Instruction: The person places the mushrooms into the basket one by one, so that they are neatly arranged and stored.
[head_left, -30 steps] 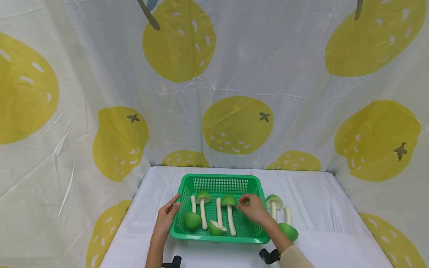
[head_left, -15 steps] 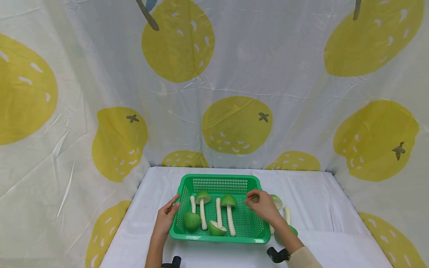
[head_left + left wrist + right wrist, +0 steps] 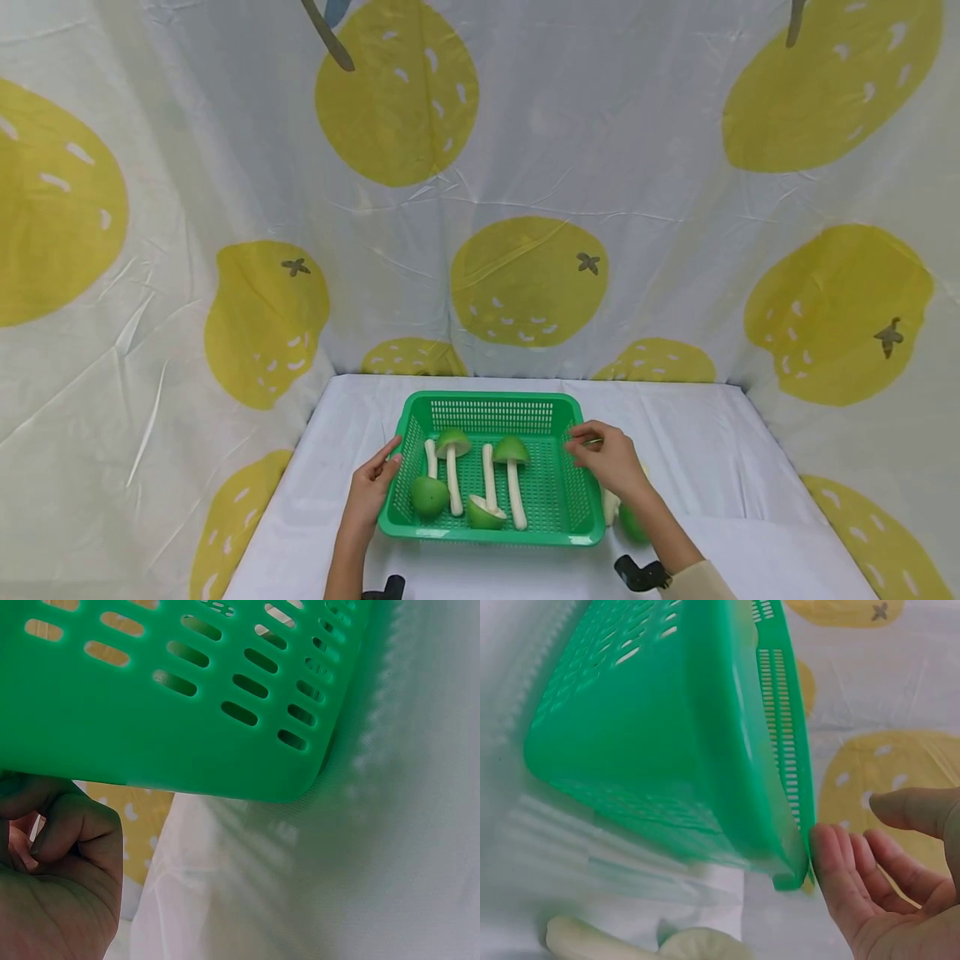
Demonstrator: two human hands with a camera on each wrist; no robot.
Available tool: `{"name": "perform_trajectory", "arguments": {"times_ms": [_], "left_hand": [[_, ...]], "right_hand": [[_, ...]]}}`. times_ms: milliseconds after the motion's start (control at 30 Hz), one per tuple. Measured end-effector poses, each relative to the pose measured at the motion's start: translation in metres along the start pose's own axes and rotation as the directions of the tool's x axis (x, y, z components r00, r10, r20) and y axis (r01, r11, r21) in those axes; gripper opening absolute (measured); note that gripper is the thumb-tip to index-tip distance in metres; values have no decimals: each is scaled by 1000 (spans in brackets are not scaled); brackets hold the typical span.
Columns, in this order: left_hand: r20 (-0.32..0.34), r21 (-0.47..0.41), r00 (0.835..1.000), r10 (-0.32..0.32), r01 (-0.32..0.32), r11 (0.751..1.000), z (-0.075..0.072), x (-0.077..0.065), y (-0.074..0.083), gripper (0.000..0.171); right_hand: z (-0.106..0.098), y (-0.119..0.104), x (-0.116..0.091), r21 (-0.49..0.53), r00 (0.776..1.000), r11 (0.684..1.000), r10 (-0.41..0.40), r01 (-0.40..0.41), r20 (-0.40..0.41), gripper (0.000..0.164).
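Observation:
My left hand [image 3: 366,495] is at the left rim of the green plastic basket [image 3: 491,537], holding it with thumb and index finger. In the left wrist view, the other fingers look curled below the rim. Several toy mushrooms with green caps and pale stems lie in the basket, among them one cap-down mushroom [image 3: 486,514] and one cap-up mushroom [image 3: 513,450]. My right hand [image 3: 611,460] hovers at the basket's right rim, thumb apart from the fingers, holding nothing. In the right wrist view, its fingertips [image 3: 826,844] are close beside the rim; contact is unclear.
Right of the basket, partly hidden by my right arm, lie more mushrooms: a green cap [image 3: 633,527] and a pale stem [image 3: 592,941] show. A white cloth [image 3: 720,450] covers the table. A lemon-print curtain [image 3: 667,275] encloses the back and sides.
My right hand has moved right, from over the mushrooms inside the basket to its right rim, and now covers more of the mushrooms outside. The left hand and basket have stayed put.

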State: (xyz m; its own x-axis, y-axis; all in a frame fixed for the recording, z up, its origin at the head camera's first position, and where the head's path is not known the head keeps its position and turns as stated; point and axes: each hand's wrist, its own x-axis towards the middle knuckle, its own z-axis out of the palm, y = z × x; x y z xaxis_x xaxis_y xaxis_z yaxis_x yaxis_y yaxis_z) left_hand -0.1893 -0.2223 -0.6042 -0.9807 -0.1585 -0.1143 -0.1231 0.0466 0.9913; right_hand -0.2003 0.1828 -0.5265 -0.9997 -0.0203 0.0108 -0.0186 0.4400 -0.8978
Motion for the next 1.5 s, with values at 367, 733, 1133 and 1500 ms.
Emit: {"name": "perform_trajectory", "arguments": {"times_ms": [367,733,1133,1500], "left_hand": [[5,-12,1000,-11,11,1000,0,0,0,43],[-9,25,1000,-6,6,1000,-2,1,2,48],[6,-3,1000,-8,8,1000,0,3,1,49],[4,-5,1000,-16,16,1000,0,3,1,47]], "right_hand": [[-20,9,-3,19,998,999,46,-46,-41,32],[-40,25,-5,-29,995,997,71,-74,-75,31],[-57,51,-15,-111,985,983,131,-144,-115,34],[-70,80,-21,-156,974,969,166,-190,-154,38]]}}
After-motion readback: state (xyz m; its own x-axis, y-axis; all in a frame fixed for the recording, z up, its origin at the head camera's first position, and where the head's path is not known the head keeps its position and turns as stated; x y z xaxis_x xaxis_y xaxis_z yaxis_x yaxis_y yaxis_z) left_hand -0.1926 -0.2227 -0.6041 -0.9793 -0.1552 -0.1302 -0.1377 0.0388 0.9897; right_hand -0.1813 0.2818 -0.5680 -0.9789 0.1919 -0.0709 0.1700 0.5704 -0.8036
